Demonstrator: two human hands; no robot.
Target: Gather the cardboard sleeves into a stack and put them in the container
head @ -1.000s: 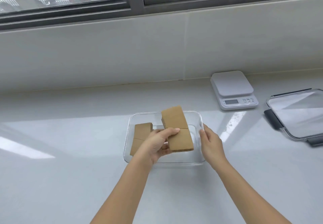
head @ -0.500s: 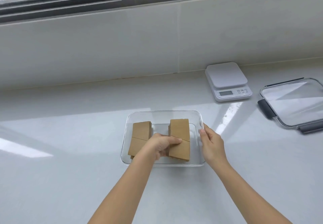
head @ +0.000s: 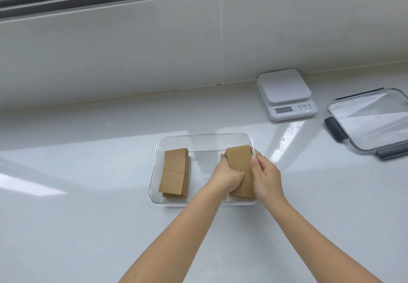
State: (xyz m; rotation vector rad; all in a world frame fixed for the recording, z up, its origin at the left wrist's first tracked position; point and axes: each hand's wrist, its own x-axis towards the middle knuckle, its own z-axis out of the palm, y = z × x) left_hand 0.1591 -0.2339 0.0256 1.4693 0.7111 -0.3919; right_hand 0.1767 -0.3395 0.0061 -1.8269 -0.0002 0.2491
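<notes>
I see a clear glass container (head: 204, 137) on the white countertop (head: 88, 227). One stack of cardboard sleeves (head: 174, 173) lies flat at its left end. A second sleeve stack (head: 239, 160) sits at the right end, against the right wall. My left hand (head: 227, 177) is curled around that stack's left edge; my right hand (head: 266, 177) presses its right side, fingers closed onto the cardboard. A digital kitchen scale (head: 286, 93) and the container lid (head: 373, 121) lie well apart to the right.
</notes>
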